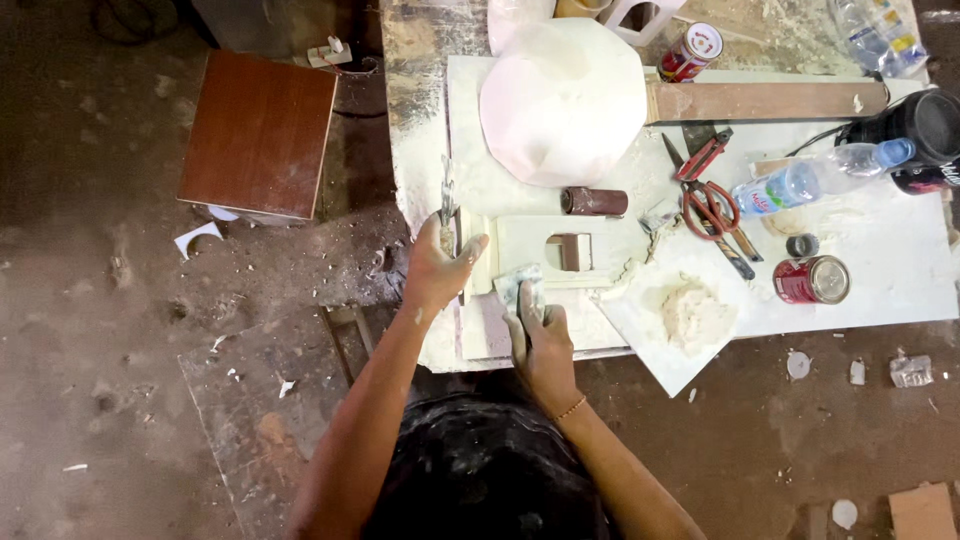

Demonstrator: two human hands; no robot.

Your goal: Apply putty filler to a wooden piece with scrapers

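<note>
Evidently steadying the work, the left hand (440, 262) grips the end of a pale rectangular frame (545, 250) lying flat on the white surface (900, 270), a thin blade sticking up past its fingers. The right hand (540, 335) presses a folded abrasive sheet (520, 285) onto the frame's near edge.

The white dust-covered worktable (900, 290) is crowded on its right half: red-handled scissors (708, 195), a clear plastic water bottle (810, 180), a red tin can (812, 280) and a white tile carrying a lump of pale putty (690, 315) block that side. Far off, a large pale octagonal board (562, 100) and a long brown wooden plank (765, 100) close the way. A small brown sandpaper roll (594, 201) lies between. Bare board shows at the near right edge, beyond the can. Left of the table, open dusty floor runs to a reddish-brown wooden panel (258, 135).
</note>
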